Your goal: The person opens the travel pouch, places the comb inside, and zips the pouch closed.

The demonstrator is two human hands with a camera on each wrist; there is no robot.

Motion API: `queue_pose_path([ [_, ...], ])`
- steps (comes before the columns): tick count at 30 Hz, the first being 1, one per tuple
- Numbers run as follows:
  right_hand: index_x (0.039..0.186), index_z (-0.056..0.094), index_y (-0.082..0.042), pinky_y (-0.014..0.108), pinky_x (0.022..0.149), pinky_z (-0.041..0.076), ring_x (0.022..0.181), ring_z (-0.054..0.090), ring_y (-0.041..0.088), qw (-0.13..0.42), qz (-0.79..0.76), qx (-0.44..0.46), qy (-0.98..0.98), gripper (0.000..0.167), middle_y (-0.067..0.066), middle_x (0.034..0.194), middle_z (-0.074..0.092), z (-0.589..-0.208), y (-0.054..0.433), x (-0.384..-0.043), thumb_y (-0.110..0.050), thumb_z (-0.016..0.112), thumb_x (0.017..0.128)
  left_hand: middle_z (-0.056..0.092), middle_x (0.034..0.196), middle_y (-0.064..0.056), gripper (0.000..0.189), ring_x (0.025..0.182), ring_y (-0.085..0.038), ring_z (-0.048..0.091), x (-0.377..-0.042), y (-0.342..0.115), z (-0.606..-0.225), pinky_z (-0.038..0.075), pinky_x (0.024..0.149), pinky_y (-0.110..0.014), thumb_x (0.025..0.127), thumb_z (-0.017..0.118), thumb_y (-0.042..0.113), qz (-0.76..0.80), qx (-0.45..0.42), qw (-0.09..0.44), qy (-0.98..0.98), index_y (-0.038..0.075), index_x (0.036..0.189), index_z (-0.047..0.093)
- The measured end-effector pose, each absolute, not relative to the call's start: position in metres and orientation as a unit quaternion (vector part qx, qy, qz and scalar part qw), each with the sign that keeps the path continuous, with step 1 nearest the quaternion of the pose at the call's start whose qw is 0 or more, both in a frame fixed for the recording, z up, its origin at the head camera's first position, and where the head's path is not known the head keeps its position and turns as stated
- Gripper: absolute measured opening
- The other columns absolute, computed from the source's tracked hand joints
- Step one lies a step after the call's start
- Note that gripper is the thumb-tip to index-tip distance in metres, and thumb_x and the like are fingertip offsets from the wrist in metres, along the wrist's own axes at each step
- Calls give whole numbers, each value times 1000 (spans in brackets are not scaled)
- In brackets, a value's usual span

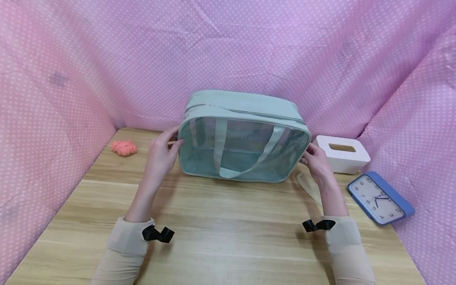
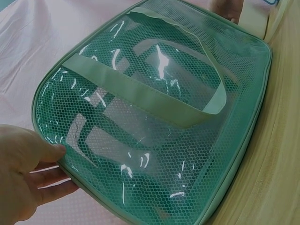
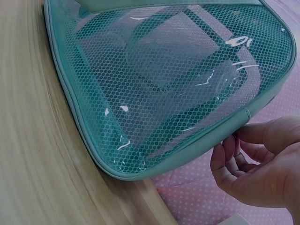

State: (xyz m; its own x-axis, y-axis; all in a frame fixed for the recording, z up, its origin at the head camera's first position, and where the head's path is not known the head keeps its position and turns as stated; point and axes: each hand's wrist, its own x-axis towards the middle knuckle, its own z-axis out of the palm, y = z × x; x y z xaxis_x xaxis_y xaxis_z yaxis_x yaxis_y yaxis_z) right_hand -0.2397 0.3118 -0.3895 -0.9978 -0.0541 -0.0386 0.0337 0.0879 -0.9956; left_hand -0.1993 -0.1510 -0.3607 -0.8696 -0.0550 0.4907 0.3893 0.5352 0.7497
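The pale green bag is upright between the fingers of both hands, its clear front panel towards the person; whether its base bears fully on the bench cannot be told. The left hand pinches one side edge, thumb on the front rim and the other fingers reaching behind it. The right hand pinches the opposite edge, thumb against the rim and fingers curled in. A handle strap hangs in a loop down the front between the two sets of fingers, and a zip runs above them along the top. No writing can be read on the bag.

Left of the left fingers lies a coral ruffled clump. Just below the right fingers is a cream comb, one end near that wrist. To their right sits a plain white box with a slotted top. Beyond, further right and nearer the person, a blue clock is turned askew, its printed numerals legible, 10, 9 and 8 among them. Behind the fingers hangs a pink dotted cloth.
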Motion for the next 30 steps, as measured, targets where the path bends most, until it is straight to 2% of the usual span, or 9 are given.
queue_pose_path([
  [10, 103, 73, -22, 16, 77, 58, 84, 63, 4, 51, -686, -11, 726, 19, -11, 94, 69, -383, 319, -247, -12, 58, 105, 71, 124, -22, 39, 112, -38, 70, -201, -151, -360, 63, 90, -54, 96, 66, -3, -476, -94, 234, -842, 3, 134, 65],
  [17, 88, 76, -18, 15, 73, 60, 75, 69, 3, 28, -683, 0, 730, 21, -11, 82, 74, -370, 322, -251, -2, 66, 99, 71, 125, -21, 39, 112, -38, 70, -202, -153, -359, 62, 91, -55, 96, 66, -5, -477, -94, 233, -842, 4, 134, 66],
  [21, 88, 74, -15, 17, 72, 62, 72, 72, 5, 27, -714, 3, 699, 21, -7, 80, 75, -363, 324, -253, 3, 67, 96, 72, 124, -21, 42, 111, -38, 71, -203, -153, -359, 62, 90, -56, 94, 68, -7, -478, -96, 233, -841, 5, 135, 66],
  [30, 88, 71, -17, 20, 73, 63, 73, 73, 5, 63, -667, 5, 743, 20, -10, 79, 75, -355, 330, -256, 0, 66, 97, 72, 125, -21, 43, 111, -38, 71, -201, -153, -361, 63, 90, -53, 93, 68, -7, -472, -94, 230, -846, 4, 134, 66],
])
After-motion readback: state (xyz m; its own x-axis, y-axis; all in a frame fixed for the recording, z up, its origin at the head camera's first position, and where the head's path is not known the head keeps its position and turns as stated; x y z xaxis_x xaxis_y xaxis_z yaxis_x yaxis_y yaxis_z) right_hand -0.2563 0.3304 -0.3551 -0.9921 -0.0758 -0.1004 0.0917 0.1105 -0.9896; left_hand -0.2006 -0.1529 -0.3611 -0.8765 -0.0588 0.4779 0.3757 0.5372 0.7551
